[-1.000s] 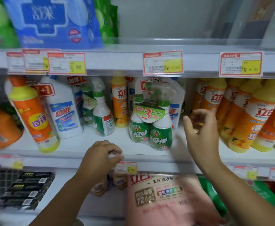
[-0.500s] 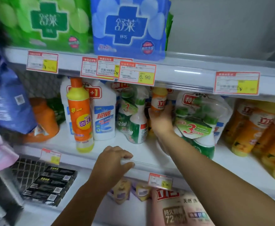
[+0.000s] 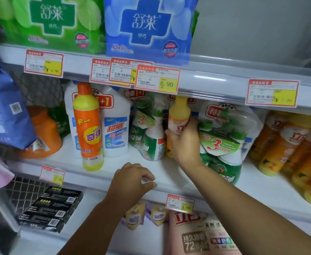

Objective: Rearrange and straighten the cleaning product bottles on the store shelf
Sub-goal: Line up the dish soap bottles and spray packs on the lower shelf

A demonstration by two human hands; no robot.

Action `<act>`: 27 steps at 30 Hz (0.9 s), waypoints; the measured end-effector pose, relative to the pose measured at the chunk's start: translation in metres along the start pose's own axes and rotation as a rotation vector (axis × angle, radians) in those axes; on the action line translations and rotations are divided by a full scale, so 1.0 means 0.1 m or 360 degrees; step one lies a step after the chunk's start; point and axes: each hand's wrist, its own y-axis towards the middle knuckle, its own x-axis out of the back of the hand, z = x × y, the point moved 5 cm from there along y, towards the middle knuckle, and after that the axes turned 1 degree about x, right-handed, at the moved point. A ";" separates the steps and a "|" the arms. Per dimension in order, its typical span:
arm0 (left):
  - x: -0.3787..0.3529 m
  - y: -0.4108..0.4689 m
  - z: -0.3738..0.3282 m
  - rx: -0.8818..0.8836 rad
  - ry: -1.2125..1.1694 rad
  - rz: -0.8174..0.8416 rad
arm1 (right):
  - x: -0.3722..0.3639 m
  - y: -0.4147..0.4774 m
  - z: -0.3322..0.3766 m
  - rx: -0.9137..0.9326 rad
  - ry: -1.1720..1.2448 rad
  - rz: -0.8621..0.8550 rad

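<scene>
My right hand [image 3: 185, 142] is wrapped around a yellow-capped orange dish soap bottle [image 3: 178, 115] deep on the middle shelf, between two packs of green spray bottles, one on the left [image 3: 147, 137] and one on the right [image 3: 223, 144]. My left hand [image 3: 132, 181] rests curled on the shelf's front edge [image 3: 95, 173], holding nothing. A tall orange bottle with a yellow cap [image 3: 89, 126] stands at the front left, before white toilet cleaner bottles [image 3: 116, 126]. Several orange dish soap bottles [image 3: 289, 144] lean on the right.
Price tags [image 3: 157, 80] hang along the upper shelf rail. Green and blue tissue packs [image 3: 147, 26] sit above. An orange jug [image 3: 44, 133] and a blue bag [image 3: 5, 109] fill the left. Black boxes [image 3: 49, 208] and a pink refill pouch [image 3: 202, 236] lie on the lower shelf.
My right hand reached in from the right side of the shelf and closed on the yellow-capped bottle at the back. My view shifted left. My left hand stayed on the shelf edge.
</scene>
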 end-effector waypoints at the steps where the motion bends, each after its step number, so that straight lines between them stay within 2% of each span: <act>1: 0.00 -0.01 -0.02 0.0004 -0.0008 0.0006 | 0.07 -0.08 0.04 0.0040 0.0025 0.0012; 7: -0.02 -0.08 -0.16 0.0020 0.0018 -0.0034 | 0.71 -0.55 0.21 0.0151 0.0120 0.0043; 14: -0.25 -0.05 -0.46 -0.0077 0.0093 0.0060 | 1.65 -0.77 -0.14 0.0062 0.0103 -0.0029; 21: -0.51 0.00 -0.69 -0.0158 0.0195 0.0129 | 2.40 -0.61 -0.56 -0.0001 -0.0121 -0.0211; 27: -0.55 0.07 -0.79 -0.0128 0.0205 0.0209 | 2.69 -0.22 -1.09 -0.0172 -0.0263 -0.0322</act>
